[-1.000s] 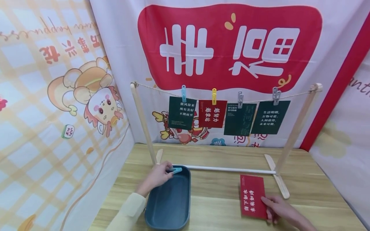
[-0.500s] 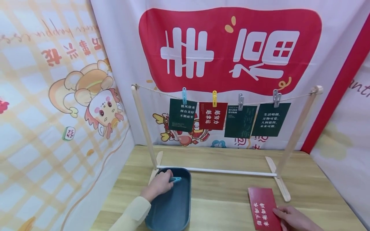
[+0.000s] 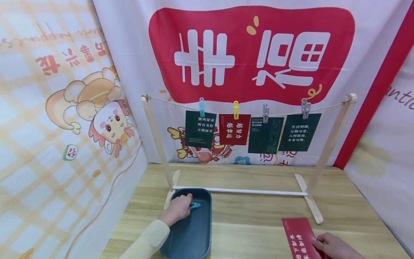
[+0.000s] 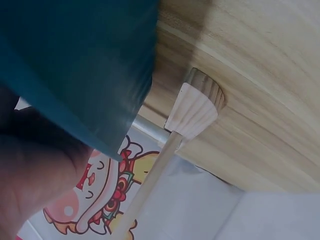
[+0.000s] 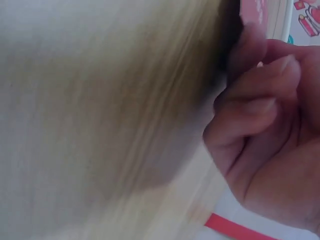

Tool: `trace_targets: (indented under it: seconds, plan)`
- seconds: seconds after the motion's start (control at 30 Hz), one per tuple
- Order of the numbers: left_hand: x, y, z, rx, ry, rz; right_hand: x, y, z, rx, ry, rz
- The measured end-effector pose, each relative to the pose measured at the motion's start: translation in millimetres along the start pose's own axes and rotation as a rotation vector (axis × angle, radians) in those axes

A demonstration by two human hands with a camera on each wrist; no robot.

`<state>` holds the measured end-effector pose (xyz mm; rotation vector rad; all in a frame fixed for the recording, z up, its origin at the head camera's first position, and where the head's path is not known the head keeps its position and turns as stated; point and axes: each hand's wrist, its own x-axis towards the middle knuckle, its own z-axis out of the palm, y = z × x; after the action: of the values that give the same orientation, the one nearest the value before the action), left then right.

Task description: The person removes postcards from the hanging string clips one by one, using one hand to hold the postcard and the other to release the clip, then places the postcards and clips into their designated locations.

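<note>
Over the dark blue-grey tray (image 3: 207, 230), my left hand (image 3: 177, 209) reaches in with a light-blue clothespin (image 3: 195, 205) at its fingertips. The fingers pinch its near end, though part of the grip is hidden behind the hand. In the left wrist view the tray wall (image 4: 95, 65) covers most of the fingers. My right hand (image 3: 334, 246) pinches the right edge of a red card (image 3: 299, 235) with white writing, low at the front right. Its other fingers (image 5: 250, 115) are curled in the right wrist view.
A wooden frame with posts (image 3: 156, 144) and a white bottom bar (image 3: 252, 191) stands on the table (image 3: 245, 216). Along its string hang green cards (image 3: 199, 135) and a red card (image 3: 233, 135), held by blue, yellow and grey clothespins (image 3: 266, 113). Printed cloth hangs behind.
My left hand has lowered into the tray with the blue clothespin. The right hand has drawn the red card toward the front right and tilted it.
</note>
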<state>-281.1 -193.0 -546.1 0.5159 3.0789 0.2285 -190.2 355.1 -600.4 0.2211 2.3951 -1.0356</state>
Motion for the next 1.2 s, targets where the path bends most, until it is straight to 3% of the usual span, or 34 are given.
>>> trace_targets:
  seconds: [0.27, 0.4, 0.77, 0.97, 1.1, 1.2]
  plan:
    - [1.0, 2.8, 3.2, 0.010, -0.064, -0.016, -7.1, -11.8, 4.8, -0.308, 0.112, -0.037]
    - [-0.5, 3.2, 5.9, -0.009, -0.097, -0.041, -8.3, -22.1, 6.7, -0.376, 0.114, -0.059]
    - [-1.4, 4.5, -1.6, -0.045, -0.116, -0.104, -6.5, -32.9, 12.2, -0.319, 0.120, -0.059]
    - [-2.5, 2.6, -10.2, -0.055, -0.084, -0.074, -4.7, -30.3, 4.6, -0.241, 0.089, -0.028]
    - [-2.3, 2.1, -24.9, -0.074, -0.027, -0.036, -6.8, -37.0, -0.7, -0.251, 0.100, -0.077]
    - [-2.1, 1.9, -36.1, -0.098, 0.005, -0.028, -10.6, -46.7, -4.5, -0.234, 0.100, -0.162]
